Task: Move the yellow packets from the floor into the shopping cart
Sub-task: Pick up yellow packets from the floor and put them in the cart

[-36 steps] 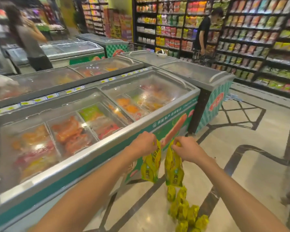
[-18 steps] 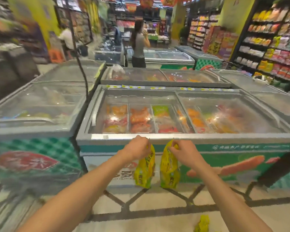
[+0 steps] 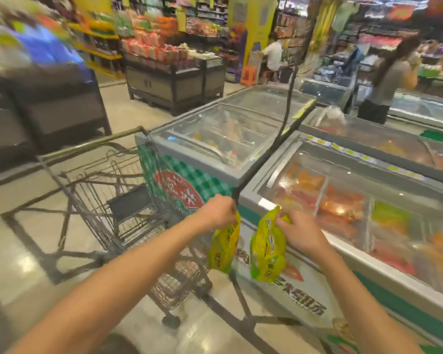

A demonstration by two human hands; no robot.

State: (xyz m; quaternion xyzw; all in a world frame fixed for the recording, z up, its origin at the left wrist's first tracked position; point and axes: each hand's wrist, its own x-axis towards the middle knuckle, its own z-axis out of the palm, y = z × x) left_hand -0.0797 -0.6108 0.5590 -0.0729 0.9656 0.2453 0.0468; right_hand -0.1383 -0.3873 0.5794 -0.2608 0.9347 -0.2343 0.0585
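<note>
My left hand (image 3: 219,210) pinches the top edge of a yellow packet (image 3: 224,247) that hangs down from it. My right hand (image 3: 301,231) grips a second yellow packet (image 3: 266,251) by its top corner, also hanging. Both packets are held side by side at the right end of the wire shopping cart (image 3: 108,190), level with the cart's near right corner. The cart stands to the left on the tiled floor, and its basket shows only a dark flat flap inside. The pile of packets on the floor is out of view.
A long chest freezer (image 3: 261,198) with glass lids runs along the right, directly behind the packets. A second freezer (image 3: 189,172) stands right beside the cart. Display stands and shelves fill the back left. Two people stand in the distance behind the freezers.
My view has swung left, bringing the shopping cart into sight and losing the floor pile. Both hands still hold their packets, now next to the cart.
</note>
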